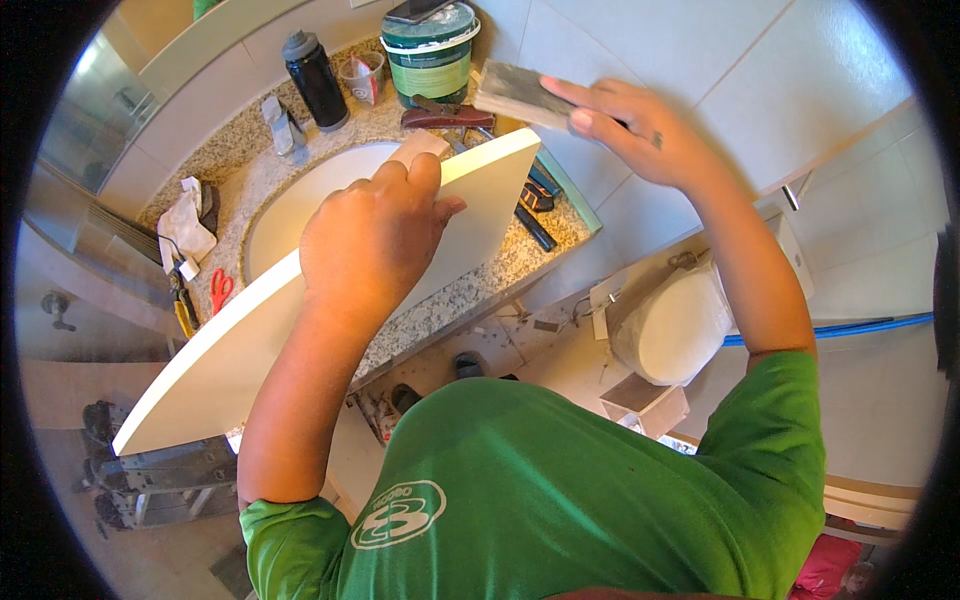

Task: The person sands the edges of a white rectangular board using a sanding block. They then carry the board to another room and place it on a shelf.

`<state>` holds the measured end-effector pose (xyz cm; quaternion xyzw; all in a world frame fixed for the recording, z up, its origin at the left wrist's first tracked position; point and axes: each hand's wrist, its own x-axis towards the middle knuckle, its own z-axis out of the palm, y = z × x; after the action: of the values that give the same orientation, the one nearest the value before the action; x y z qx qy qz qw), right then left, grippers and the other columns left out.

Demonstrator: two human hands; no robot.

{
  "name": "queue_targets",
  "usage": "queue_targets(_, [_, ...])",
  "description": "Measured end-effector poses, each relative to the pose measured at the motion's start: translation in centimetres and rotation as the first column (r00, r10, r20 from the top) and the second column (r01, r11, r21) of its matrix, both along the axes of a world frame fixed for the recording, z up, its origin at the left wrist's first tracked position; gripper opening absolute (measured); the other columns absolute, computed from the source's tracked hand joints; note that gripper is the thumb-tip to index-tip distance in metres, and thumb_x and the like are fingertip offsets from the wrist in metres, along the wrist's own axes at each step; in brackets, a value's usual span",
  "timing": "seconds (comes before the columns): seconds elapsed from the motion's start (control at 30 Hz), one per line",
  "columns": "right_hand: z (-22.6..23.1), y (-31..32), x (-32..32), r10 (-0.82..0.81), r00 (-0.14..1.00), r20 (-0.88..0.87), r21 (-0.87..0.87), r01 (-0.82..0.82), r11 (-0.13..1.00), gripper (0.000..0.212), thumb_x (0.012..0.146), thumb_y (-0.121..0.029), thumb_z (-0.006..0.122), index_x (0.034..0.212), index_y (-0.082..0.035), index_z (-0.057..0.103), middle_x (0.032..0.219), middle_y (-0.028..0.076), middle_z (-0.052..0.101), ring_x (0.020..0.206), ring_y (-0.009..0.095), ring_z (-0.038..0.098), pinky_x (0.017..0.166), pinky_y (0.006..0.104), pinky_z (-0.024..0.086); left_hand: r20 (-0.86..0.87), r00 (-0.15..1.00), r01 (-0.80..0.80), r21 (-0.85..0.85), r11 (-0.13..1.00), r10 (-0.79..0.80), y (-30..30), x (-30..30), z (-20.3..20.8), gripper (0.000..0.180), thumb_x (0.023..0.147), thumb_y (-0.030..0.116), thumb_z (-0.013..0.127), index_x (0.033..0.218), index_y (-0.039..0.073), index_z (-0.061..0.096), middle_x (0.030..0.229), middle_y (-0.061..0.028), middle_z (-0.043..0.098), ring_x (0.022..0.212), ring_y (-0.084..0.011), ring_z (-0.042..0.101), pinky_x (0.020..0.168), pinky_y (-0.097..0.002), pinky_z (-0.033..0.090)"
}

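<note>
A long white board [215, 345] stands on edge, slanting across the granite counter from lower left to upper right. My left hand [368, 235] is closed over its upper edge, fingers curled over the far side. A pale wooden piece [420, 146] shows just beyond those fingers; whether they touch it is hidden. Past the board's right end, my right hand [625, 125] holds a sanding block [525, 95], a flat rectangular block with a dark grey face, raised and apart from the board. Thumb and fingers clasp the block's right end.
Behind the board lies an oval sink [285, 220]. A green bucket [430, 60], black bottle [316, 85] and plastic cup [363, 78] line the back. Hand tools [537, 205] sit at the counter's right; red scissors [221, 290] at left. A covered toilet [670, 325] stands right.
</note>
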<state>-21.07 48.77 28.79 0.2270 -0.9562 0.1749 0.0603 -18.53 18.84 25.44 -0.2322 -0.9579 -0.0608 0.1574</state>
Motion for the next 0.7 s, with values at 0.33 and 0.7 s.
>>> queue_targets(0.33, [-1.5,-2.6,-2.3,0.126,0.991,-0.038,-0.042,-0.128,0.991,0.045,0.107,-0.041,0.052,0.149,-0.027,0.057,0.089,0.007,0.054,0.079,0.019,0.053,0.073,0.0323,0.045,-0.041,0.999,0.035,0.0,0.999,-0.035,-0.1,0.0,-0.1,0.034,0.088,0.041,0.074,0.098,0.012,0.058,0.083,-0.0097,0.07,0.07,-0.0339,0.072,0.058,-0.0459,0.057])
queue_targets(0.7, [-2.2,-3.1,-3.1,0.132,0.985,-0.107,0.01,-0.132,0.991,0.045,0.108,-0.04,0.049,0.151,-0.026,0.056,0.084,0.007,0.05,0.076,0.019,0.05,0.073,0.0329,0.044,-0.029,0.999,0.02,0.029,0.999,-0.019,0.1,0.4,-0.2,0.036,0.089,0.045,0.072,0.101,0.013,0.057,0.083,-0.0087,0.067,0.073,-0.0348,0.071,0.06,-0.0481,0.056])
